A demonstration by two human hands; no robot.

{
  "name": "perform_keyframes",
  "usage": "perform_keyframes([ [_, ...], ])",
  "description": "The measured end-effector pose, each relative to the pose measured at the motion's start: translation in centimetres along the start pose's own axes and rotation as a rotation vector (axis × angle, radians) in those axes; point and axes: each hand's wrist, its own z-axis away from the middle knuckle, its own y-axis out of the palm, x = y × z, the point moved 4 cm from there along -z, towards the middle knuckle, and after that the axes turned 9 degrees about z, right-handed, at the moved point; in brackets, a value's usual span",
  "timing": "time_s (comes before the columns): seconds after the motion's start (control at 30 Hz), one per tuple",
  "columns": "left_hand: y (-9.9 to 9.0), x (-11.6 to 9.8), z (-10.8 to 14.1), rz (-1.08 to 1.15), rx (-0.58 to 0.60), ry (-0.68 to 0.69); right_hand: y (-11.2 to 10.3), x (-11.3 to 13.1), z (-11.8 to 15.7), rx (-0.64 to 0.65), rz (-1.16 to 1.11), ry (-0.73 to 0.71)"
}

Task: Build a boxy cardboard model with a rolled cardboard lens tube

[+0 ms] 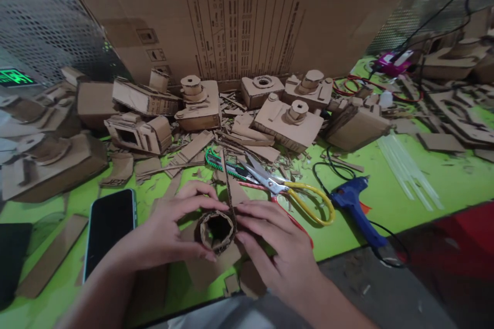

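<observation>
Near the table's front edge, a short cardboard tube stands with its open end facing me and a dark hollow inside. My left hand curls round its left side, thumb in front and fingers behind. A narrow cardboard strip bends round the tube's right side, its free end pointing away from me. My right hand pinches the strip against the tube. Just beyond lie scissors with yellow handles and a green utility knife. Flat cardboard pieces lie beneath my hands.
Several cardboard camera models line the back before a large cardboard panel. A phone lies on the left. To the right are a blue glue gun, its cable, and clear glue sticks. Cardboard scraps litter the green table.
</observation>
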Motion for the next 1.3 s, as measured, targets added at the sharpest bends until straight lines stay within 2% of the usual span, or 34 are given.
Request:
perform_keyframes([
  [0.17, 0.3, 0.2, 0.0, 0.022, 0.04, -0.04, 0.0, 0.3, 0.2, 0.038, 0.021, -0.004],
  [0.3, 0.4, 0.1, -0.1, 0.041, 0.076, -0.019, -0.1, 0.5, 0.4, 0.08, 0.071, -0.044],
  [0.43, 0.5, -0.1, 0.0, 0.035, 0.073, -0.018, -0.3, 0.8, 0.1, 0.11, 0.126, -0.097],
  [0.57, 0.7, 0.1, 0.3, -0.017, 0.038, -0.045, -0.5, 0.8, -0.4, 0.142, 0.114, -0.078],
  [0.87, 0.5, -0.2, 0.5, 0.024, 0.008, 0.074, -0.1, 0.2, -0.6, 0.045, 0.018, -0.048],
  [1.0, 0.4, -0.5, 0.3, 0.071, -0.002, 0.101, -0.2, -0.1, -0.6, 0.075, -0.015, -0.066],
  [1.17, 0.7, -0.4, 0.3, 0.09, 0.043, 0.058, -0.4, -0.2, -0.6, 0.121, 0.001, -0.061],
  [1.3, 0.5, -0.3, 0.2, 0.066, 0.037, 0.101, -0.5, -0.1, -0.7, 0.131, 0.024, -0.063],
])
